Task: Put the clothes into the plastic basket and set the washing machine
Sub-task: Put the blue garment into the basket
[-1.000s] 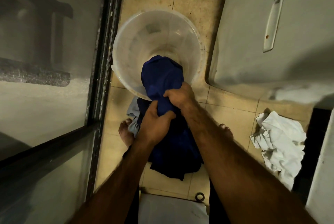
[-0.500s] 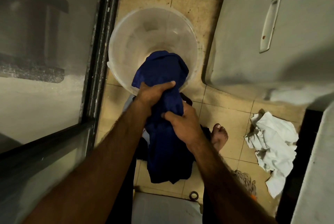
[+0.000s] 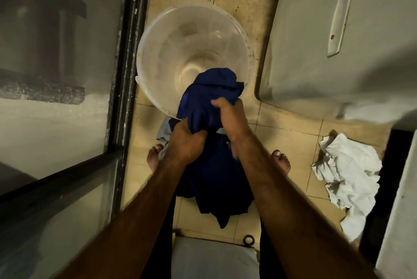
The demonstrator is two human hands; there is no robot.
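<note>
Fingers of the left hand (image 3: 187,143) and right hand (image 3: 228,118) curled round a dark blue cloth garment (image 3: 203,98), its top lying over the six-o'clock rim of the round translucent plastic basket (image 3: 171,57).

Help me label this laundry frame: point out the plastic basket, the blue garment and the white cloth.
plastic basket (image 3: 158,57): head view, bare inner wall on its left side.
blue garment (image 3: 199,99): head view, bunched top over the basket's near rim.
white cloth (image 3: 347,166): head view, middle of the crumpled heap.
</note>
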